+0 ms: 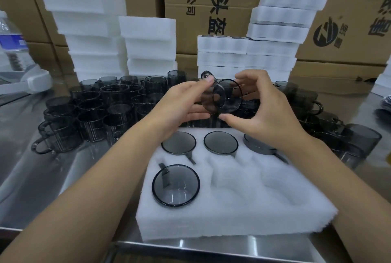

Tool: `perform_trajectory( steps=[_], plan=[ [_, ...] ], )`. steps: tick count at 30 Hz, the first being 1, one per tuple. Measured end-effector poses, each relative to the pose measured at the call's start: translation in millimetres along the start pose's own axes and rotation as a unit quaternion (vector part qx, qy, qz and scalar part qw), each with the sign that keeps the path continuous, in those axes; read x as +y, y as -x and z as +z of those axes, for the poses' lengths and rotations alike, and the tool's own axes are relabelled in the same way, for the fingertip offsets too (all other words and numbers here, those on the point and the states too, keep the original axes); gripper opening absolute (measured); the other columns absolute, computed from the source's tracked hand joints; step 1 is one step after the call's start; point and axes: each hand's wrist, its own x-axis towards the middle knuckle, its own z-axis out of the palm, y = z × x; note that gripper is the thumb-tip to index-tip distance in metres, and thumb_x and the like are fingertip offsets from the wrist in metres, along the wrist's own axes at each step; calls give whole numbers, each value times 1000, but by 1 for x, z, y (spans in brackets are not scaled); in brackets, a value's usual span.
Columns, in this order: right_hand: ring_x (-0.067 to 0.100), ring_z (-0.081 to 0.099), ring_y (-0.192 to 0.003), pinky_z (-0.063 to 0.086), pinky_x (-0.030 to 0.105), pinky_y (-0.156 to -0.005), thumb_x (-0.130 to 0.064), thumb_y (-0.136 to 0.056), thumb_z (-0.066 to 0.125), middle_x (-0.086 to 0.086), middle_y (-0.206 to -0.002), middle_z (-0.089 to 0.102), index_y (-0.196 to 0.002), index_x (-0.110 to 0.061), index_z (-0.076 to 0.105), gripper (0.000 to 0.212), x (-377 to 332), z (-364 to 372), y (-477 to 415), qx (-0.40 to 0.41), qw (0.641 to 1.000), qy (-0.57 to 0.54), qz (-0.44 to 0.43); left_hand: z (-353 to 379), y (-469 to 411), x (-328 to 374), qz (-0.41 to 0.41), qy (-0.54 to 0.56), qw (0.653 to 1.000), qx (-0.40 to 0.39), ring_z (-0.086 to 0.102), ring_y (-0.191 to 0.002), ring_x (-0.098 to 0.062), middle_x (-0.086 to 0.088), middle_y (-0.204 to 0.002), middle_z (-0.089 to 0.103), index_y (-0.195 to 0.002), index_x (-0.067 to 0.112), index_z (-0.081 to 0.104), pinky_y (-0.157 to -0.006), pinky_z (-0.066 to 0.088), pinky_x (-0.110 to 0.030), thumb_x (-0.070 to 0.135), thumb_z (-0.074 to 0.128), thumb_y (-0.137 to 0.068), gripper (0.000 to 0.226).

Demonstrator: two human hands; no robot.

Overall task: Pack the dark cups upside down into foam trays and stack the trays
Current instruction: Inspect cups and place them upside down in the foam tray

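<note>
A white foam tray lies in front of me on the steel table. Several dark cups sit upside down in its pockets: one at the near left, two in the far row, and one at the far right partly behind my wrist. The two near pockets in the middle and right hold nothing. Above the tray both hands hold one dark cup tilted on its side. My left hand grips it near the handle, my right hand curls round its rim.
Many loose dark cups crowd the table to the left, behind and to the right. Stacks of foam trays stand at the back before cardboard boxes. A water bottle stands far left. The table edge runs just below the tray.
</note>
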Motion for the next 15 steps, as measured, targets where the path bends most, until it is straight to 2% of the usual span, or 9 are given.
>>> perform_trajectory(
  steps=[2,7,10,12,15],
  plan=[
    [-8,51,-103,41,11,-90,-31,-67,83,-27,-110,50,-121,-43,35,73,1,0,0,-12,1000,11,-7,0,0,-1,15,1,1000,2,72,-90,-21,-6,-98,74,-94,18,66,-71,55,-24,40,61,-90,23],
    [0,48,-102,46,28,-90,-26,-69,84,-16,-115,47,-131,-38,35,80,1,-1,0,-16,998,48,-44,-1,1,-3,50,18,999,2,70,-90,-18,-2,-91,73,-85,19,66,-75,55,-27,35,69,-81,16],
    [5,49,-102,49,35,-88,-27,-68,85,-17,-115,46,-134,-43,29,87,1,-1,-1,-24,995,67,-65,-1,0,-3,47,21,999,8,70,-90,-18,-3,-92,71,-90,17,66,-76,55,-29,35,68,-76,23],
    [7,49,-101,50,37,-86,-32,-68,84,-18,-115,45,-137,-41,30,89,1,-1,-1,-28,994,75,-77,-1,-1,-2,37,26,999,11,69,-90,-18,-7,-95,68,-95,14,67,-75,55,-30,33,65,-75,27],
    [5,50,-101,50,35,-85,-44,-68,79,-26,-113,44,-139,-40,28,87,0,-1,-1,-21,994,68,-85,-1,-1,-1,20,37,999,18,70,-84,-18,-6,-87,68,-92,14,69,-74,56,-32,28,60,-81,20]
  ],
)
